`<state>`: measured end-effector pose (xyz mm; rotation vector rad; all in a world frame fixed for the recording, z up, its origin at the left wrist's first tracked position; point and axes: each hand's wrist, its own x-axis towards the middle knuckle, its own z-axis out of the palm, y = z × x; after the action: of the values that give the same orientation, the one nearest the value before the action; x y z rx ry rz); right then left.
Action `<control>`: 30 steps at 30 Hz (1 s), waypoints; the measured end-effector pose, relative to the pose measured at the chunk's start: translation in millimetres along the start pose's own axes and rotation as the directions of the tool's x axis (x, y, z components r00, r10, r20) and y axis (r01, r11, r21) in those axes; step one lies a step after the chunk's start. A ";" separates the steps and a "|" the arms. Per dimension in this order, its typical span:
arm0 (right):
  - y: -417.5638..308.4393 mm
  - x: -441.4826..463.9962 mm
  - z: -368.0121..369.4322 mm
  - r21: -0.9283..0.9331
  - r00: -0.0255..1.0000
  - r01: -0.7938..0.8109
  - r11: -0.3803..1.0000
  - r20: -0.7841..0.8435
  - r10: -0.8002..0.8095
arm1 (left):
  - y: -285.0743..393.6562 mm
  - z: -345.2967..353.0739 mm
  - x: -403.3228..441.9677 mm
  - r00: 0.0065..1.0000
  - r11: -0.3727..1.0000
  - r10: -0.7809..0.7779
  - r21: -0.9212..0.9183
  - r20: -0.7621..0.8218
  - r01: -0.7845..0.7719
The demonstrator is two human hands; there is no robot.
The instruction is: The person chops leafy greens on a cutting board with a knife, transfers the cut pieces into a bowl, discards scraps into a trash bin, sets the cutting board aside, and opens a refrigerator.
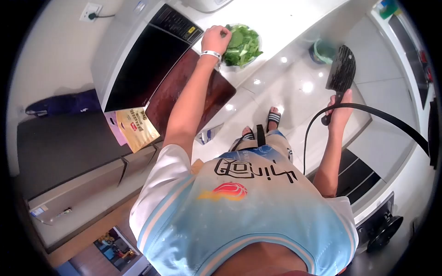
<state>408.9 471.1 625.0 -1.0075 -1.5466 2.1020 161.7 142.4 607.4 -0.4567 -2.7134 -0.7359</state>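
At the left edge of a clear bowl (261,45) of leafy greens (241,46), my left hand (216,40) has its fingers curled and pressed together on the leaves. A white band circles that wrist. On the right, my right hand (340,110) is wrapped round the handle of a black cleaver (341,71), whose broad blade points up and away from me above the floor. Below my left forearm lies a dark red-brown cutting board (216,94), beside the bowl.
A microwave (147,60) stands left of the board, with a gold packet (138,129) near it. A bin (323,51) stands on the floor near the cleaver. A black cable (391,116) arcs across my right forearm. Cabinets (386,103) line the right side.
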 end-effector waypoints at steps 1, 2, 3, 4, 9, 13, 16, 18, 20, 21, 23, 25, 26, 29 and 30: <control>-1.7 7.7 -2.4 -0.002 1.000 0.002 1.000 -0.006 -0.002 | -0.3 0.5 6.1 0.998 0.999 0.032 0.039 0.051 -0.034; 3.9 13.4 -6.7 -0.016 1.000 -0.003 1.000 -0.002 0.003 | -6.6 -1.9 7.5 0.992 1.000 0.018 -0.009 0.128 -0.017; 1.4 18.1 -7.6 0.013 0.999 -0.031 0.999 -0.008 0.031 | -10.0 -2.6 8.8 0.990 0.996 0.083 -0.048 0.115 -0.077; 3.3 23.6 -9.7 0.012 0.999 -0.031 0.999 -0.010 0.032 | -8.7 -4.7 8.2 0.993 0.993 0.106 -0.056 0.054 -0.103; 7.3 36.7 -9.6 -0.016 0.997 -0.074 0.997 0.004 0.074 | 51.2 -24.1 -40.5 0.994 0.995 -0.068 -0.073 -0.089 0.062; 4.6 44.5 -3.9 -0.047 0.997 -0.079 0.996 0.015 0.080 | 65.1 8.8 -126.6 0.959 0.956 -0.284 -0.080 -0.006 0.283; 2.1 51.8 1.6 -0.063 0.996 -0.089 0.994 0.019 0.090 | 52.6 25.2 -151.9 0.798 0.788 -0.597 -0.128 0.080 0.603; -0.2 57.9 6.9 -0.091 0.996 -0.083 0.992 0.035 0.087 | 54.7 29.4 -149.8 0.830 0.830 -0.556 -0.023 0.043 0.557; -2.6 66.9 9.3 -0.119 0.996 -0.062 0.991 0.060 0.070 | 59.4 31.4 -141.3 0.839 0.839 -0.544 0.036 0.009 0.543; -3.9 69.3 11.1 -0.117 0.994 -0.058 0.991 0.080 0.068 | 58.6 34.5 -136.3 0.833 0.833 -0.553 0.039 -0.007 0.553; -8.3 73.3 13.9 -0.111 0.991 -0.045 0.993 0.117 0.058 | 56.6 38.6 -128.2 0.800 0.800 -0.599 0.009 -0.021 0.600; -16.1 69.0 22.5 -0.115 0.993 -0.021 0.993 0.111 0.034 | 56.7 40.5 -124.8 0.739 0.738 -0.673 -0.051 -0.004 0.672; -18.3 67.9 24.9 -0.120 0.994 -0.012 0.993 0.107 0.025 | 56.1 42.5 -125.4 0.733 0.728 -0.681 -0.119 -0.005 0.675; -17.8 67.2 26.2 -0.123 0.995 -0.022 0.992 0.097 0.034 | 57.5 46.6 -130.5 0.732 0.710 -0.681 -0.260 -0.021 0.654; -16.5 66.6 26.2 -0.120 0.995 -0.032 0.992 0.095 0.044 | 60.4 43.9 -130.6 0.743 0.724 -0.668 -0.266 -0.042 0.637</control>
<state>342.2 501.5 621.8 -0.9949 -1.7307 2.1352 294.2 185.7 550.8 0.5504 -2.6419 -1.2194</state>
